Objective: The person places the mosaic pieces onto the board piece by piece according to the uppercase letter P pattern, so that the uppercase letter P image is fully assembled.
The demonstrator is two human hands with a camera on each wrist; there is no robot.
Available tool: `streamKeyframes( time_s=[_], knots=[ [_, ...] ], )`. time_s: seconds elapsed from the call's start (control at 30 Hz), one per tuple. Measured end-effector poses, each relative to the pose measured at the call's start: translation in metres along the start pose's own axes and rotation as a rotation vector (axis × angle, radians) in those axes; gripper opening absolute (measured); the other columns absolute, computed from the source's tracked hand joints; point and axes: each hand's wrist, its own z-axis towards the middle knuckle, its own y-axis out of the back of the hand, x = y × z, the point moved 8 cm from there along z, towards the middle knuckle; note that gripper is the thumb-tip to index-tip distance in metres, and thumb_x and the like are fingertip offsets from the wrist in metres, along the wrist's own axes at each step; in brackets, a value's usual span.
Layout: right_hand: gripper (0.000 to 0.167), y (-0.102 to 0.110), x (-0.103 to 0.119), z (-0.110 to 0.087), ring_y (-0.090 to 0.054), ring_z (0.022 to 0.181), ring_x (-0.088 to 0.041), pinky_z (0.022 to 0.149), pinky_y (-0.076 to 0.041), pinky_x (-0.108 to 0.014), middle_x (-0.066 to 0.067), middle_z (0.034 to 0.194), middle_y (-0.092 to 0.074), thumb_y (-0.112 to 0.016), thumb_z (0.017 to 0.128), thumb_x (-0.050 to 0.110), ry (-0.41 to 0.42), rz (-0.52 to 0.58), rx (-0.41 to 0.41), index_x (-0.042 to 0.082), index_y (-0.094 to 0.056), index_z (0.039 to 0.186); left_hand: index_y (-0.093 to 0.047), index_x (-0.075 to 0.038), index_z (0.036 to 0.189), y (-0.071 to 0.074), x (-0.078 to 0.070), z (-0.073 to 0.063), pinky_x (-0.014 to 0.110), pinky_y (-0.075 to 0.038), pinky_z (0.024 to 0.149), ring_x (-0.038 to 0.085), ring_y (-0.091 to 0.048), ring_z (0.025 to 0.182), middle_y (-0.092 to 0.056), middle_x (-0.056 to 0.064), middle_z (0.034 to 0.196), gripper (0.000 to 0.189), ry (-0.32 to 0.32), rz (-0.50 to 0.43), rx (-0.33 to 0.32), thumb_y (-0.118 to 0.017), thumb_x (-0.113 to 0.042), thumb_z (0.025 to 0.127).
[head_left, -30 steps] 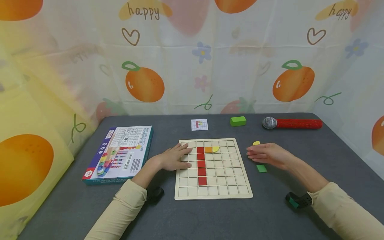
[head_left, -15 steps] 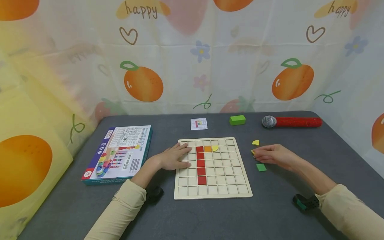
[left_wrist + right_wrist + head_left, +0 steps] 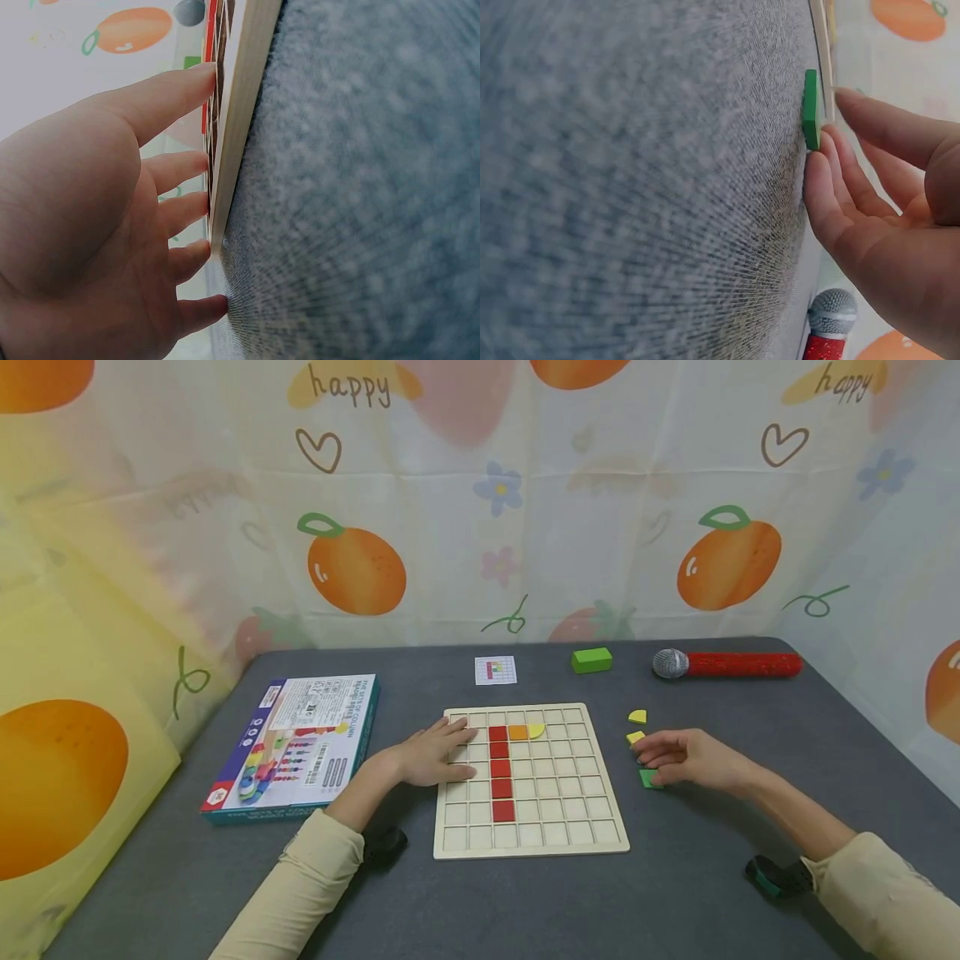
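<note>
My left hand (image 3: 431, 753) lies with spread, straight fingers on the left edge of a wooden grid board (image 3: 558, 836); in the left wrist view its thumb and fingertips meet the board's edge. On the board, red squares (image 3: 501, 768) form a column, beside an orange square (image 3: 517, 732) and a yellow rounded piece (image 3: 536, 731). Right of the board, my right hand (image 3: 693, 760) hovers low over a green square tile (image 3: 648, 779). In the right wrist view, fingertips reach the green tile (image 3: 811, 111) while the thumb stands apart. Two yellow pieces lie just beyond, one (image 3: 635, 738) by the fingertips.
A boxed game (image 3: 315, 752) lies left of the board. Along the table's back are a small pattern card (image 3: 495, 671), a green block (image 3: 592, 660) and a red microphone (image 3: 735, 664). A printed curtain (image 3: 450, 527) hangs behind.
My right hand has drawn back toward me from the yellow pieces to the green tile, uncovering the yellow pieces. The left hand stays on the board.
</note>
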Motion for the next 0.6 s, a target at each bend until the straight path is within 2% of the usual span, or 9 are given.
streamKeyframes(
  time_s=[0.43,0.6],
  knots=[
    [0.044,-0.0063,0.0046,0.0012,-0.056,0.101,-0.030,0.083,-0.050,-0.029,-0.017,0.114,-0.060,-0.073,0.081,-0.001,0.047,-0.136,0.024,-0.009,-0.057,0.122,-0.027,-0.013,0.152,-0.0003,0.0007,0.0003,0.057,-0.011,0.109,0.031,-0.003,0.144,-0.015,0.009,0.158,0.070,-0.001,-0.002,0.003,-0.053,-0.044,0.095],
    [0.044,-0.0062,0.0056,0.0015,-0.054,0.093,-0.026,0.075,-0.050,-0.027,-0.012,0.105,-0.059,-0.073,0.080,-0.002,0.048,-0.170,0.022,-0.008,-0.058,0.121,-0.027,-0.013,0.152,-0.0007,-0.0001,0.0004,0.056,-0.011,0.110,0.031,-0.003,0.144,-0.015,0.009,0.158,0.069,0.001,-0.011,0.005,-0.054,-0.043,0.095]
  ],
)
